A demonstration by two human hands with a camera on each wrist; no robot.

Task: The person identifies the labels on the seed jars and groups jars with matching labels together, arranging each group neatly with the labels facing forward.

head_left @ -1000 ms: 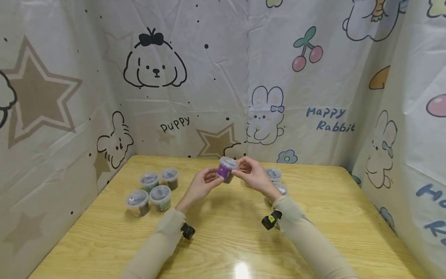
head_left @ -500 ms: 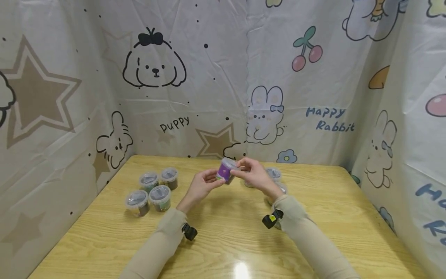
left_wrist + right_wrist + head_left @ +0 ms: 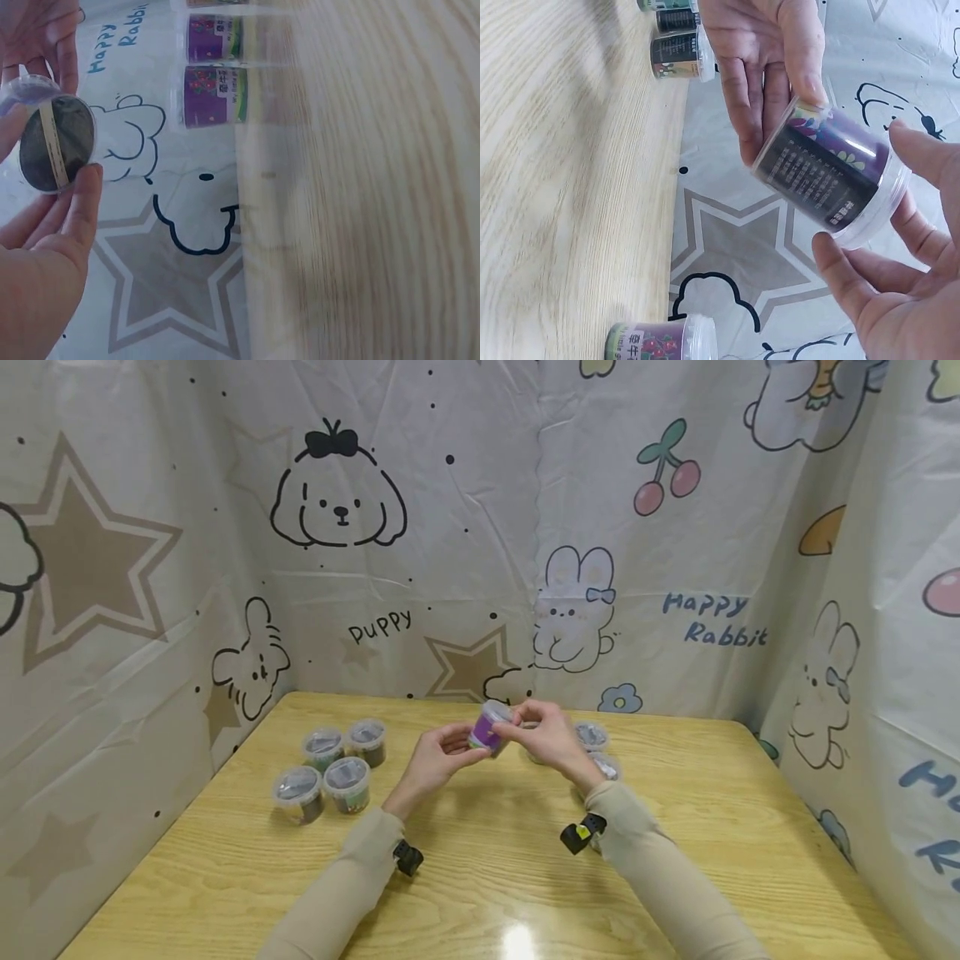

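Observation:
Both hands hold one clear plastic tub (image 3: 486, 731) with a purple label, raised above the far part of the table. In the head view my left hand (image 3: 442, 753) grips its lower end from the left. My right hand (image 3: 549, 737) pinches it near the lid from the right. The right wrist view shows the tub (image 3: 832, 169) tilted, a dark panel of small print on its side and the right fingers around the clear lid (image 3: 881, 214). Its dark base (image 3: 60, 142), crossed by a pale strip, faces the left wrist camera.
Several lidded tubs (image 3: 347, 783) stand grouped on the left of the wooden table (image 3: 480, 877). More tubs (image 3: 591, 735) stand on the right, partly hidden by the right hand and forearm. A printed cloth (image 3: 465, 527) hangs behind and at both sides.
The tub has tilted further, its lid leaning right, and its label has turned slightly. Both hands keep their hold in nearly the same place. The other visible tubs stay put.

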